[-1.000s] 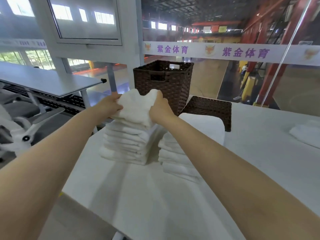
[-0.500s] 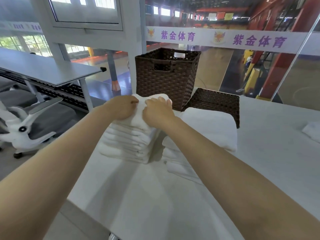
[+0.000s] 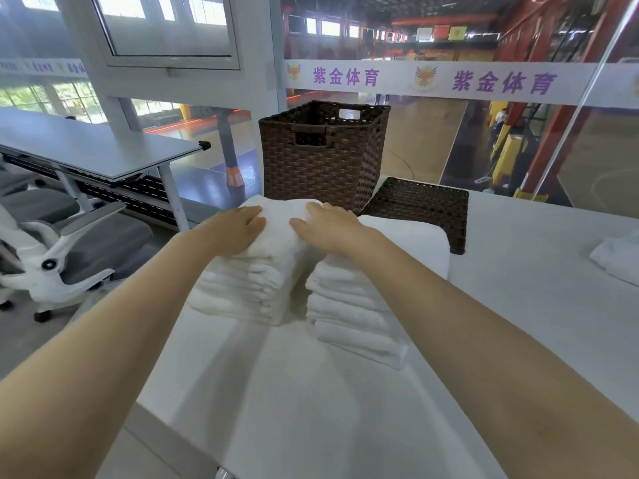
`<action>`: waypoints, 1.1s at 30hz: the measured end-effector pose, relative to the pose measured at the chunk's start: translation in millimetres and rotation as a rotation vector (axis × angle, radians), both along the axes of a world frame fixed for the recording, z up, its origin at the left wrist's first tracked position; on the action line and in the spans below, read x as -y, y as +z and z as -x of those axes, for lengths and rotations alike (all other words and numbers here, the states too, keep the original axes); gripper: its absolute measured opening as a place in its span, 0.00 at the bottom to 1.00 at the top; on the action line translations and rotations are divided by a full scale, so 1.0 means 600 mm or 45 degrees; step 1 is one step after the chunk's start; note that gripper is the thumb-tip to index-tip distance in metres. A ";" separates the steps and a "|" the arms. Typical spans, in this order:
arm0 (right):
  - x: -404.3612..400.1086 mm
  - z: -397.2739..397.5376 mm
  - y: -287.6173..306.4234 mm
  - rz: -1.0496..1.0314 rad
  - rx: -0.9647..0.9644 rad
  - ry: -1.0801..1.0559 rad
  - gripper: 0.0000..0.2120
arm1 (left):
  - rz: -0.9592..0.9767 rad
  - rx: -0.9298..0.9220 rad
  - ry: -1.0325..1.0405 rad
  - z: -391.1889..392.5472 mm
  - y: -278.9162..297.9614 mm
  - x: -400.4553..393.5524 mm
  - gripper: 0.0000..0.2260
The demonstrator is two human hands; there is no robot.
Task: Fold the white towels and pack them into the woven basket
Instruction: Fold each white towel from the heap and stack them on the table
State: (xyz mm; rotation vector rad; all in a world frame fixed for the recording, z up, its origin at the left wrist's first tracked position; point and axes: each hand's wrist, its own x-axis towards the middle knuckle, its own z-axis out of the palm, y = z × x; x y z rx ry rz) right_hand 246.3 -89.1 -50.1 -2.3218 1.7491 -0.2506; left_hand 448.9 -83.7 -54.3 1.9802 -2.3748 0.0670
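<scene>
I see my left hand (image 3: 238, 233) and right hand (image 3: 330, 231) lying flat with straight fingers on the soft, fluffy stack of folded white towels (image 3: 256, 281), just before the square brown woven basket (image 3: 321, 157). A second ago they gripped the top towel.

Single head-worn wide-angle view, looking forward and down, close over the table (image 3: 518, 305), hall beyond

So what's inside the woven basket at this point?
Only the woven basket rim and upper inner wall show, with no towel visible there. Its near wall hides the bottom, so packed towels can't be ruled out.
</scene>
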 end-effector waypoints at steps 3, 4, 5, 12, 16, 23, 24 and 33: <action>-0.016 0.044 0.007 0.087 0.065 0.037 0.28 | 0.088 -0.085 0.078 0.023 0.015 -0.010 0.18; -0.023 0.061 0.007 0.114 0.088 0.043 0.28 | 0.125 -0.100 0.078 0.039 0.021 -0.017 0.17; -0.030 0.078 0.009 0.150 0.112 0.047 0.27 | 0.172 -0.096 0.054 0.057 0.025 -0.023 0.18; -0.096 0.218 0.010 0.396 0.510 -0.091 0.17 | 0.384 -0.325 -0.316 0.250 0.039 -0.083 0.21; -0.131 0.329 -0.016 0.528 0.644 -0.270 0.13 | 0.414 -0.321 -0.558 0.381 0.027 -0.111 0.21; -0.192 0.559 -0.097 0.382 0.584 -0.698 0.11 | 0.175 -0.499 -0.765 0.586 -0.036 -0.164 0.20; -0.200 0.589 -0.109 0.331 0.585 -0.773 0.11 | 0.111 -0.484 -0.779 0.607 -0.052 -0.168 0.21; -0.234 0.786 -0.213 0.225 0.433 -1.100 0.18 | -0.226 -0.256 -0.779 0.703 -0.234 -0.192 0.27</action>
